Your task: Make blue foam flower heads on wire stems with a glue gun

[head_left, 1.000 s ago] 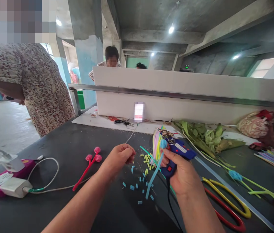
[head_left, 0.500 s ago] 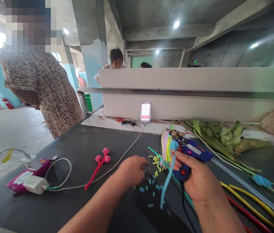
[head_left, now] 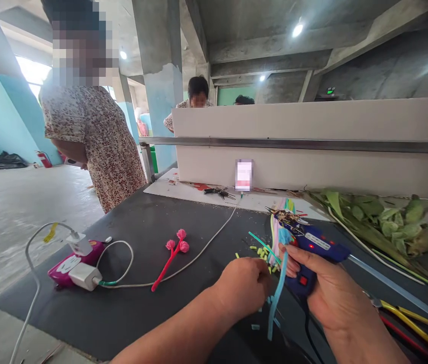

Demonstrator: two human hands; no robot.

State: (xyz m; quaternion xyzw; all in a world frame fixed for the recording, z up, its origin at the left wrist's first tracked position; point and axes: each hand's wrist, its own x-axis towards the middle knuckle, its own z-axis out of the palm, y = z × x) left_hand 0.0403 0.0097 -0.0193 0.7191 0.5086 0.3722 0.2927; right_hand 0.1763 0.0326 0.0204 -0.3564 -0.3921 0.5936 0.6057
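My right hand pinches a light-blue pipe cleaner stem whose upper end carries a fluffy blue ball. Right behind those fingers is a dark-blue glue gun with a small red light lit; whether the hand touches it, I cannot tell. My left hand is closed, its fingers curled down beside the blue stem, and its fingertips are hidden. Yellow-green cut bits lie just beyond it, with small blue bits nearer me. A green pipe cleaner slants behind the hands.
To the left lie a pink-red pipe cleaner sprig and a magenta power strip with white chargers. A phone leans on the white partition. Green leaves and yellow-handled pliers are at right. A person stands at left.
The view has swung left. My left hand has moved right, close to the blue stem, and its fingers are more curled. My right hand keeps its hold on the stem.
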